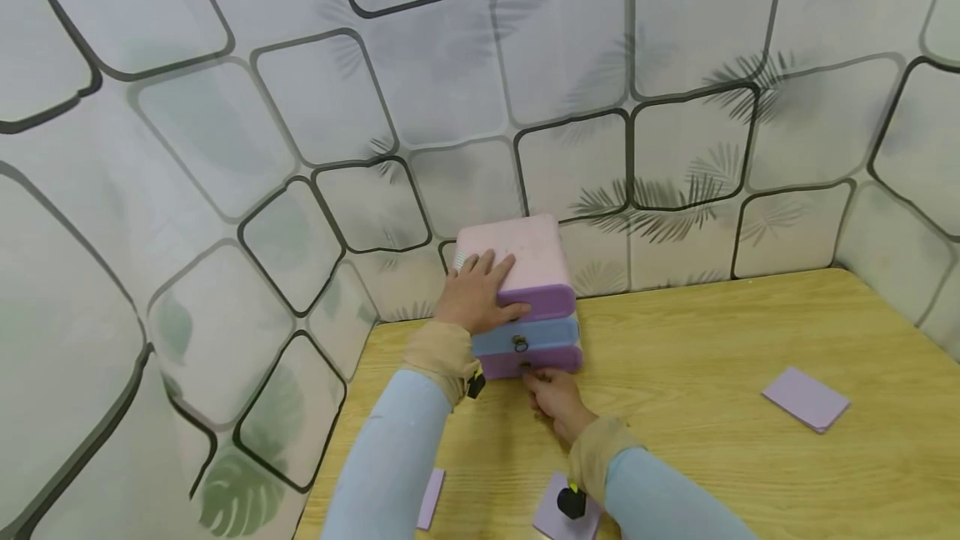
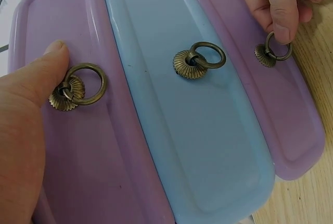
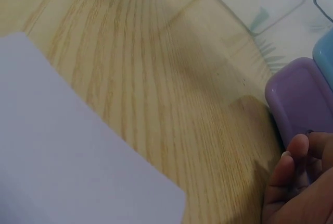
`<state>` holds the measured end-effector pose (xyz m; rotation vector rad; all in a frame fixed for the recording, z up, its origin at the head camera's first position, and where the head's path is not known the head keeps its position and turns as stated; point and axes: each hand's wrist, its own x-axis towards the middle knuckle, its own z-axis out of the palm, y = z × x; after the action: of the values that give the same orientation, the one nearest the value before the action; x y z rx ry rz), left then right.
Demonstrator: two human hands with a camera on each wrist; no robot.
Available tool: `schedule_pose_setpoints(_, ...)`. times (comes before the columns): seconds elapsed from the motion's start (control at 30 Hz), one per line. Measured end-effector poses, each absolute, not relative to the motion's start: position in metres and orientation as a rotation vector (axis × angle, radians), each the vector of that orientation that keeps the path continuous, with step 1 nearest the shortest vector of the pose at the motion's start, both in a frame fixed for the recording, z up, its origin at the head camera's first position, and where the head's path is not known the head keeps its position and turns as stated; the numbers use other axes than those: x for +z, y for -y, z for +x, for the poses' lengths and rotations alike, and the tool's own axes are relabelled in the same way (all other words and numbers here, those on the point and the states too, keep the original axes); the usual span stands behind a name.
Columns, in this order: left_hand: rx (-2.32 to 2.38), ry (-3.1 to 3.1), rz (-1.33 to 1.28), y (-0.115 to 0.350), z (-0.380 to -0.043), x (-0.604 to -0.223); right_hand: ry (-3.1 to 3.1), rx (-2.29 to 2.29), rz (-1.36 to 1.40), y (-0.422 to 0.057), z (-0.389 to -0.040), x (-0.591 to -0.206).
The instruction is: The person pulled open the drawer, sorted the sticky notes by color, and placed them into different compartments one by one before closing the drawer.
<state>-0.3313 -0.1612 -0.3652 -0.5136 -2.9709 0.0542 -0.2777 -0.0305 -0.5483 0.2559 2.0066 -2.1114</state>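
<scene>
A small drawer box with a pink top (image 1: 517, 244) stands against the wall, its three drawers stacked purple, blue, purple. My left hand (image 1: 472, 294) rests on the top with fingers spread, and its thumb lies on the upper purple drawer (image 2: 119, 151) beside a brass ring pull (image 2: 96, 97). Down at the lower purple drawer (image 2: 296, 130), my right hand (image 1: 558, 398) pinches the brass ring pull (image 2: 286, 57) between thumb and finger. The blue drawer (image 2: 208, 140) in the middle has its own ring pull (image 2: 221, 54), hanging free. All three drawer fronts sit about level with each other.
On the wooden table (image 1: 697, 357) lies a lilac card stack (image 1: 806, 398) to the right. Another lilac card (image 1: 551, 515) is under my right forearm, and a third card (image 1: 431, 498) lies by my left sleeve. A patterned wall covering (image 1: 450, 90) rises behind and to the left.
</scene>
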Motion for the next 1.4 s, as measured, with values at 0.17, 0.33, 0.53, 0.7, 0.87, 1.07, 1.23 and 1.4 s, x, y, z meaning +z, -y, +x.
schedule_pose_setpoints(0.17,0.063,2.957,-0.515,0.161,-0.332,-0.367,-2.013,-2.1,0.239,0.03,-0.275,-0.546)
schedule_pose_setpoints(0.33,0.058,2.96,-0.524,0.162,-0.332,-0.365,-2.011,-2.094,0.197,0.03,-0.274,-0.547)
schedule_pose_setpoints(0.53,0.069,2.979,-0.518,0.161,-0.332,-0.358,-2.046,-2.074,0.101,0.029,-0.273,-0.551)
schedule_pose_setpoints(0.7,0.076,2.984,-0.521,0.161,-0.333,-0.358,-2.06,-2.071,0.076,0.027,-0.27,-0.55)
schedule_pose_setpoints(0.87,0.075,2.991,-0.537,0.16,-0.333,-0.36,-2.171,-2.013,0.01,0.024,-0.266,-0.549)
schedule_pose_setpoints(1.07,0.078,2.97,-0.529,0.159,-0.333,-0.36,-2.338,-1.856,-0.106,0.017,-0.26,-0.547)
schedule_pose_setpoints(1.23,0.08,2.962,-0.521,0.16,-0.333,-0.361,-2.365,-1.767,-0.157,0.011,-0.255,-0.545)
schedule_pose_setpoints(1.4,0.084,2.955,-0.519,0.161,-0.335,-0.363,-2.327,-1.733,-0.196,0.006,-0.25,-0.542)
